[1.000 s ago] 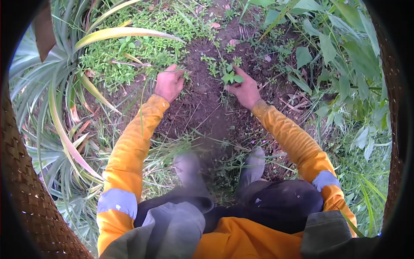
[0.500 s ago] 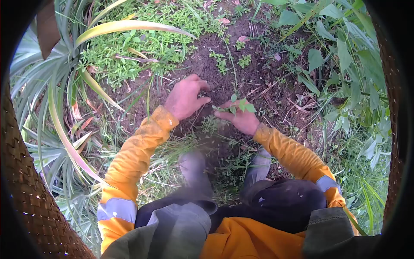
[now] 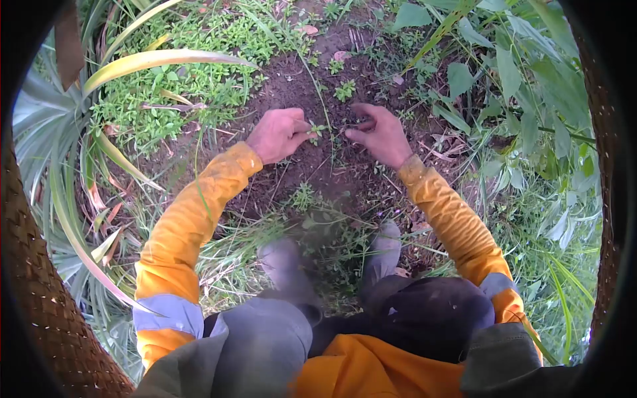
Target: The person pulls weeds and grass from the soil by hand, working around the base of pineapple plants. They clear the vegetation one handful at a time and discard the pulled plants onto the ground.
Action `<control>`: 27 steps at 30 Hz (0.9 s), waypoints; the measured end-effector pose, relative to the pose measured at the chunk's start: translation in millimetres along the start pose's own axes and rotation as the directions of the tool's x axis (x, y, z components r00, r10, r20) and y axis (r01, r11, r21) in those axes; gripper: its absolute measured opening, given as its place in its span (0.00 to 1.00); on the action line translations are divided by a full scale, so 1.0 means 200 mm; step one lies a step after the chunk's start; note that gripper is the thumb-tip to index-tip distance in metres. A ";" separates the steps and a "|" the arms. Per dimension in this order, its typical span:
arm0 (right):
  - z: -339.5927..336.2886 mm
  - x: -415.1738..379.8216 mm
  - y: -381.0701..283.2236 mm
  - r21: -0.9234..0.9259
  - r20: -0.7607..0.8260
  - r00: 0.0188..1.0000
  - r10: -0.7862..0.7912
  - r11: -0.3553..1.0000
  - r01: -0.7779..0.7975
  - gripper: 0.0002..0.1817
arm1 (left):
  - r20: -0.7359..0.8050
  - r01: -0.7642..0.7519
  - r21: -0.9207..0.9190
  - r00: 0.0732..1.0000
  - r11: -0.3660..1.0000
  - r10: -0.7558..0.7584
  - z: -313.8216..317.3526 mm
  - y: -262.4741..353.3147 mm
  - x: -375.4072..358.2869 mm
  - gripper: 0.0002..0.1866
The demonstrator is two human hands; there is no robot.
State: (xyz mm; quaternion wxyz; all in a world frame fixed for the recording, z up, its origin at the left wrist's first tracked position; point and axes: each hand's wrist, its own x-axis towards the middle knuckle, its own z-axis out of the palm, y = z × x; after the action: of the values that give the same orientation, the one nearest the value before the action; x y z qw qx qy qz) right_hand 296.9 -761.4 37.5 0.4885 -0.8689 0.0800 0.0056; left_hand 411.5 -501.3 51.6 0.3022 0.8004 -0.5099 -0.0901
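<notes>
My left hand [image 3: 282, 136] is just above dark bare soil [image 3: 279, 86]. Its thumb and fingers pinch a small green weed [image 3: 317, 129], whose leaves stick out past the fingertips. Opposite it, my right hand [image 3: 383, 138] is low over the soil with curled fingers. A gap shows between its thumb and forefinger, and I see nothing held there. A long thin grass stem [image 3: 317, 83] runs down between the two hands. Beyond them a small leafy seedling [image 3: 345, 90] grows from the ground.
Spiky long-leaved plants [image 3: 56, 132] crowd the left side, with a yellowed leaf [image 3: 166, 58] arching inward. Low green weeds [image 3: 179, 99] cover the upper left. Broad-leaved plants [image 3: 507, 73] stand at the right. Cut grass [image 3: 232, 245] lies near my boots [image 3: 383, 249].
Both hands have moved up and farther apart. The leafy sprig that was in my right hand is out of it. My left hand has closed on a small weed.
</notes>
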 end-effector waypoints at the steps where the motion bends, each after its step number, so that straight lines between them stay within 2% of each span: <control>1: 0.01 0.12 0.01 -0.043 -0.072 0.996 -0.047 0.998 0.044 0.31 | 0.061 -0.008 -0.089 0.998 0.996 0.013 0.02 0.08 -0.08 0.10; 3: 0.05 0.29 0.05 -0.181 -0.158 0.968 -0.195 0.969 0.166 0.28 | 0.198 0.000 -0.106 0.980 0.994 0.021 0.08 0.21 -0.23 0.07; 5: 0.14 0.40 0.16 -0.358 -0.157 0.911 -0.381 0.882 0.307 0.25 | 0.236 0.102 -0.213 0.970 0.972 -0.050 0.14 0.32 -0.38 0.08; 6: 0.16 0.45 0.16 -0.345 -0.166 0.896 -0.412 0.875 0.339 0.19 | 0.286 0.123 -0.221 0.957 0.968 -0.056 0.16 0.35 -0.44 0.09; 7: 0.15 0.46 0.18 -0.435 -0.127 0.885 -0.447 0.827 0.355 0.11 | 0.338 0.148 -0.233 0.939 0.961 -0.063 0.17 0.37 -0.50 0.09; 8: 0.16 0.45 0.18 -0.160 -0.142 0.961 -0.238 0.963 0.215 0.09 | 0.375 0.240 -0.300 0.920 0.923 -0.117 0.14 0.39 -0.53 0.10; 9: 0.15 0.44 0.16 0.121 -0.095 0.995 -0.018 0.992 0.029 0.07 | 0.416 0.326 -0.362 0.895 0.873 -0.162 0.08 0.42 -0.54 0.11; 10: 0.10 0.42 0.14 0.328 -0.064 0.996 0.069 0.944 -0.044 0.06 | 0.457 0.406 -0.418 0.867 0.813 -0.198 0.03 0.45 -0.55 0.12; 11: 0.02 0.39 0.10 0.514 -0.017 0.989 0.148 0.849 -0.118 0.06 | 0.440 0.465 -0.474 0.861 0.748 -0.257 -0.01 0.45 -0.56 0.12; 12: -0.13 0.34 0.08 0.768 0.085 0.991 0.108 0.626 -0.134 0.08 | 0.425 0.513 -0.529 0.850 0.676 -0.312 -0.07 0.41 -0.56 0.13; 13: -0.26 0.30 0.09 0.927 0.166 0.985 0.039 0.333 -0.170 0.10 | 0.413 0.550 -0.584 0.835 0.597 -0.364 -0.12 0.38 -0.57 0.13; 16: -0.33 0.23 0.29 0.586 0.236 0.960 0.153 0.766 -0.266 0.11 | 0.373 0.652 -0.188 0.739 0.734 -0.561 -0.21 0.27 -0.58 0.13; 17: -0.33 0.19 0.36 0.428 0.236 0.951 0.200 0.857 -0.286 0.11 | 0.395 0.700 -0.326 0.711 0.635 -0.581 -0.20 0.26 -0.59 0.14; 19: -0.34 0.13 0.43 0.078 0.211 0.933 0.292 0.946 -0.313 0.12 | 0.456 0.739 -0.558 0.653 0.378 -0.605 -0.15 0.25 -0.61 0.14; 20: -0.34 0.07 0.38 0.774 0.220 0.891 0.398 0.484 -0.407 0.09 | 0.315 0.763 -0.345 0.643 0.546 -0.699 -0.15 0.23 -0.60 0.16; 22: -0.29 -0.01 0.34 0.520 0.101 0.932 0.349 0.780 -0.349 0.08 | 0.300 0.718 -0.559 0.640 0.414 -0.707 -0.09 0.24 -0.58 0.16; 23: -0.27 -0.04 0.35 0.358 0.054 0.951 0.306 0.883 -0.304 0.08 | 0.292 0.679 -0.653 0.636 0.337 -0.715 -0.07 0.25 -0.57 0.17; 24: -0.23 -0.05 0.38 0.353 0.172 0.944 0.283 0.876 -0.327 0.10 | 0.218 0.702 -0.374 0.702 0.606 -0.678 -0.09 0.25 -0.57 0.17; 27: -0.15 -0.09 0.29 0.345 0.084 0.945 0.316 0.881 -0.325 0.10 | 0.232 0.722 -0.380 0.680 0.579 -0.696 -0.05 0.29 -0.56 0.17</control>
State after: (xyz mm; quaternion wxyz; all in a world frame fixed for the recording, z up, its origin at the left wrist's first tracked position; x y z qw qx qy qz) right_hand 268.6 -813.1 5.6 0.6301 -0.7413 0.2159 0.0828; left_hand 321.0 -417.6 74.9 0.3995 0.8430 -0.1215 -0.3391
